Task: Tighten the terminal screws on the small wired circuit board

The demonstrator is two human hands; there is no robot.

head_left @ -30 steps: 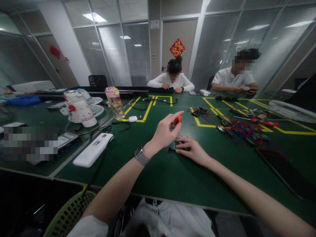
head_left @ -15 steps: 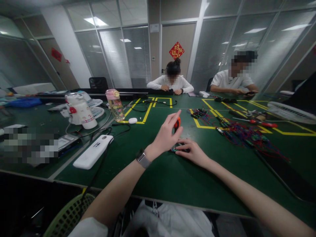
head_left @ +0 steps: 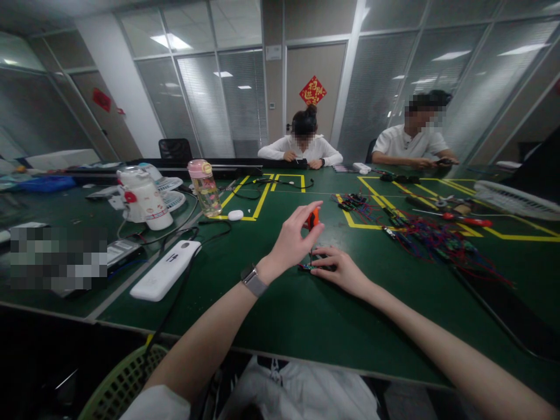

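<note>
Barely shifted, our hands stay at the desk.
Left hand pinches an orange-handled tool; right hand presses a small board.

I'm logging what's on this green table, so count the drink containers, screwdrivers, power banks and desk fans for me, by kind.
Drink containers: 2, white cartoon-print flask and clear bottle with pink lid
Screwdrivers: 2, orange-handled one in the left hand and red-handled one lying on the table
White slab power banks: 1
White desk fans: 2
Total: 7

Bare green table lies open before both hands; wire bundles crowd the right, a white case the left.
</note>
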